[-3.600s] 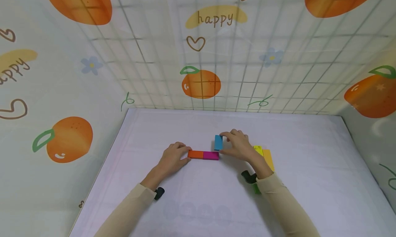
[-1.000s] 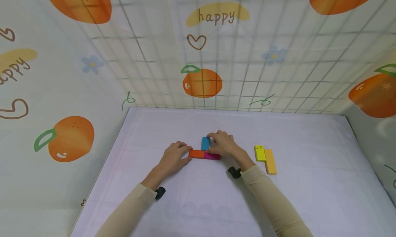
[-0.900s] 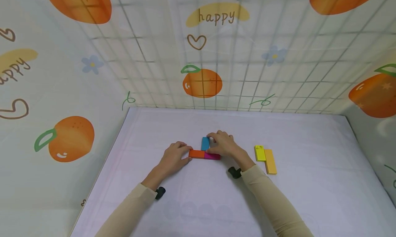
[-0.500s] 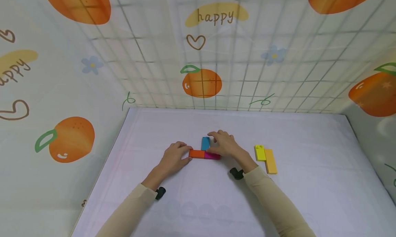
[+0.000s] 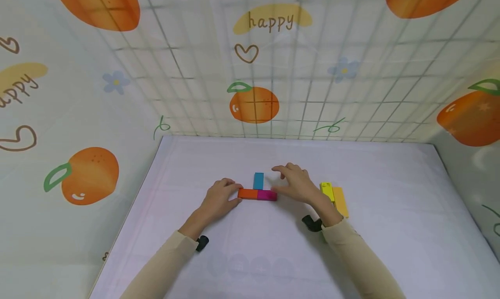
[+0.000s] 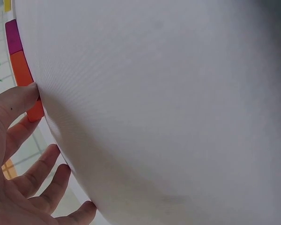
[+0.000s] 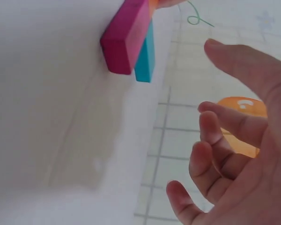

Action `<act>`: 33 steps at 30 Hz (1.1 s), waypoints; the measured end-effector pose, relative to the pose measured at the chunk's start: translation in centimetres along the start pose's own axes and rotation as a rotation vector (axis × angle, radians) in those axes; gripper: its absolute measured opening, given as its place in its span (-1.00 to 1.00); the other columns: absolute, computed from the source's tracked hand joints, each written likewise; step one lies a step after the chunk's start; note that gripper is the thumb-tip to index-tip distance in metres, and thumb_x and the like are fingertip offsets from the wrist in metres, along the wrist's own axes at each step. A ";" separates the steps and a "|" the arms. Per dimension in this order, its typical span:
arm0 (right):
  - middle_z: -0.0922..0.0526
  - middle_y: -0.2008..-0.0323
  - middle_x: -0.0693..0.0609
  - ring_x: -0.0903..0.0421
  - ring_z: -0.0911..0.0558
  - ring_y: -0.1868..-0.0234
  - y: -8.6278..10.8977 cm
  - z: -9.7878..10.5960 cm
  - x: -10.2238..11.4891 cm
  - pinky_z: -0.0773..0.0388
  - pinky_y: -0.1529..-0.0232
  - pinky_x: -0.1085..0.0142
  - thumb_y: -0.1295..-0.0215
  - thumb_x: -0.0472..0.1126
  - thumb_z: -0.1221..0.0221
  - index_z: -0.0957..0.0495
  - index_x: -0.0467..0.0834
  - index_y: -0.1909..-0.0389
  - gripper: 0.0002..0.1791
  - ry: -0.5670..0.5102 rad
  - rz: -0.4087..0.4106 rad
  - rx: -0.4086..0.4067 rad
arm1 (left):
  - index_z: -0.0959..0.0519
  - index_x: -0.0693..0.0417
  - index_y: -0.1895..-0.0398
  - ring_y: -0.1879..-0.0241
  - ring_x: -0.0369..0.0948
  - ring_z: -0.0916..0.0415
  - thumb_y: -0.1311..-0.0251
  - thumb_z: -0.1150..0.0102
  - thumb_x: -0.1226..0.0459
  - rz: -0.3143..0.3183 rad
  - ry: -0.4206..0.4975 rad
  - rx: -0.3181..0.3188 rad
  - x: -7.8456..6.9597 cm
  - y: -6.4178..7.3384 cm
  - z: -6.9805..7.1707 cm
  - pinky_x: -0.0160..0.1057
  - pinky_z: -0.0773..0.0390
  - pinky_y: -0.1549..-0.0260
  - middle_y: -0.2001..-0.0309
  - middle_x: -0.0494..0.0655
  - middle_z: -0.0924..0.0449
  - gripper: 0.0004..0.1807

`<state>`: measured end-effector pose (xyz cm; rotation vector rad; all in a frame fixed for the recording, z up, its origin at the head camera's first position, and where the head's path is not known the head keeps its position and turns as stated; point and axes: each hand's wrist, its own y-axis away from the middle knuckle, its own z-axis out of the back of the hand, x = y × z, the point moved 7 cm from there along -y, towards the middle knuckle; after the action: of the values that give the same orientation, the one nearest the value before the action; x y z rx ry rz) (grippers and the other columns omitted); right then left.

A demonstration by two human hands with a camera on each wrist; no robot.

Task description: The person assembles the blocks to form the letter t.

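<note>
The left hand [image 5: 218, 199] pinches the left end of the orange block [image 5: 248, 194], with the thumb on the near side and a finger on the far side. Its other fingers are spread apart. The right hand [image 5: 300, 184] holds nothing. Its fingers are loose and a little bent, with a wide gap between them and the thumb. It is just to the right of the blocks.

The pink block [image 5: 267, 195] sits against the right end of the orange block, so the two make one straight row from left to right. The blue block [image 5: 258, 181] is on the far side of that row, near the spot where orange and pink meet. Its long way points from near to far. It looks like its near end touches the row, but that is hard to be sure of.

Farther right, past the right hand, are a bright yellow block [image 5: 326, 188] and a darker yellow block [image 5: 340, 200], side by side. The right arm covers some of them. Everything is on a white table [image 5: 410, 195]. At the far side is a wall [image 5: 187, 99] with oranges and hearts on it.
</note>
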<state>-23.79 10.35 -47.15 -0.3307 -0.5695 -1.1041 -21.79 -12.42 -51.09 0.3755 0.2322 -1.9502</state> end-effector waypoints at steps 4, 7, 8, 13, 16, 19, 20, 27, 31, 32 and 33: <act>-0.56 0.17 -0.10 0.02 -0.45 0.10 1.3 0.8 -0.4 -0.32 0.07 -0.02 -0.19 0.02 -0.40 -0.50 -0.11 -0.30 -0.33 0.000 -0.003 -0.030 | -0.62 -0.08 -0.18 -0.17 0.02 -0.40 -0.25 -0.35 0.13 0.003 0.005 0.000 0.0 0.0 0.0 0.11 -0.41 -0.17 -0.15 0.02 -0.49 -0.58; -0.54 0.20 -0.06 0.03 -0.45 0.12 2.3 1.4 -0.9 -0.32 0.07 0.00 -0.18 0.03 -0.41 -0.50 -0.08 -0.29 -0.33 0.002 -0.006 -0.057 | -0.62 -0.09 -0.18 -0.16 0.02 -0.40 -0.25 -0.35 0.13 0.006 0.005 0.000 0.0 0.0 0.0 0.11 -0.41 -0.17 -0.15 0.02 -0.49 -0.58; -0.54 0.21 -0.05 0.02 -0.46 0.12 2.7 1.6 -1.2 -0.31 0.07 0.00 -0.18 0.03 -0.41 -0.51 -0.08 -0.29 -0.34 0.001 -0.003 -0.069 | -0.62 -0.09 -0.18 -0.16 0.02 -0.40 -0.25 -0.35 0.13 0.007 0.005 -0.001 0.0 0.0 0.0 0.11 -0.41 -0.17 -0.15 0.02 -0.49 -0.58; -0.53 0.23 -0.05 -0.03 -0.48 0.15 4.8 2.7 -2.4 -0.28 0.07 -0.01 -0.19 0.03 -0.42 -0.50 -0.08 -0.29 -0.34 -0.008 0.022 -0.118 | -0.62 -0.10 -0.18 -0.16 0.02 -0.41 -0.25 -0.35 0.12 0.003 0.003 -0.003 0.1 0.0 -0.1 0.11 -0.42 -0.16 -0.15 0.03 -0.49 -0.58; -0.53 0.22 -0.05 -0.05 -0.49 0.15 6.0 3.1 -3.2 -0.26 0.02 -0.06 -0.22 0.04 -0.40 -0.49 -0.09 -0.30 -0.34 -0.011 0.027 -0.126 | -0.62 -0.09 -0.18 -0.15 0.02 -0.41 -0.24 -0.36 0.12 0.000 0.003 -0.006 0.0 0.0 -0.1 0.12 -0.42 -0.15 -0.15 0.03 -0.49 -0.58; -0.52 0.22 -0.04 0.00 -0.47 0.19 6.9 3.5 -3.9 -0.25 -0.03 -0.08 -0.23 0.05 -0.39 -0.48 -0.08 -0.30 -0.34 -0.009 0.008 -0.127 | -0.62 -0.09 -0.18 -0.16 0.04 -0.41 -0.25 -0.36 0.12 0.003 0.002 -0.004 0.1 0.0 -0.1 0.14 -0.41 -0.15 -0.16 0.05 -0.49 -0.58; -0.52 0.22 -0.04 0.01 -0.47 0.20 7.2 3.6 -4.1 -0.24 -0.03 -0.08 -0.22 0.04 -0.39 -0.48 -0.09 -0.30 -0.34 -0.008 0.002 -0.129 | -0.62 -0.09 -0.18 -0.16 0.04 -0.41 -0.25 -0.36 0.12 0.005 0.000 -0.003 0.1 0.0 -0.1 0.14 -0.41 -0.15 -0.16 0.04 -0.49 -0.58; -0.49 0.28 -0.01 0.09 -0.38 0.34 8.8 4.0 -5.8 -0.25 0.08 0.01 -0.19 -0.03 -0.42 -0.50 -0.16 -0.27 -0.35 0.004 -0.018 -0.157 | -0.61 -0.12 -0.20 -0.18 0.00 -0.40 -0.25 -0.35 0.09 0.021 -0.016 0.003 0.6 -0.1 -0.6 0.11 -0.42 -0.16 -0.18 0.01 -0.49 -0.56; -0.49 0.28 0.00 0.07 -0.39 0.34 9.8 4.3 -6.8 -0.27 0.17 0.08 -0.16 -0.04 -0.45 -0.51 -0.19 -0.27 -0.33 -0.011 -0.045 -0.158 | -0.61 -0.12 -0.20 -0.18 0.00 -0.40 -0.25 -0.35 0.10 0.017 -0.016 0.005 0.5 -0.1 -0.6 0.12 -0.43 -0.15 -0.18 0.01 -0.49 -0.56; -0.50 0.27 -0.01 0.06 -0.40 0.32 10.0 4.3 -7.2 -0.29 0.20 0.11 -0.15 -0.03 -0.46 -0.51 -0.18 -0.27 -0.32 -0.019 -0.057 -0.155 | -0.61 -0.12 -0.20 -0.18 0.01 -0.40 -0.25 -0.35 0.10 0.016 -0.017 0.006 0.4 -0.1 -0.6 0.12 -0.43 -0.15 -0.18 0.01 -0.49 -0.56; -0.50 0.26 -0.02 0.04 -0.41 0.31 10.4 4.4 -7.5 -0.30 0.23 0.13 -0.15 -0.03 -0.46 -0.50 -0.17 -0.27 -0.31 -0.029 -0.065 -0.150 | -0.61 -0.11 -0.20 -0.18 0.01 -0.40 -0.25 -0.35 0.10 0.014 -0.016 0.006 0.4 -0.1 -0.5 0.12 -0.43 -0.15 -0.18 0.02 -0.49 -0.56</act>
<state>-18.06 22.60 -47.74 -0.4619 -0.5276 -1.2089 -21.97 -12.49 -51.73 0.3644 0.2124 -1.9399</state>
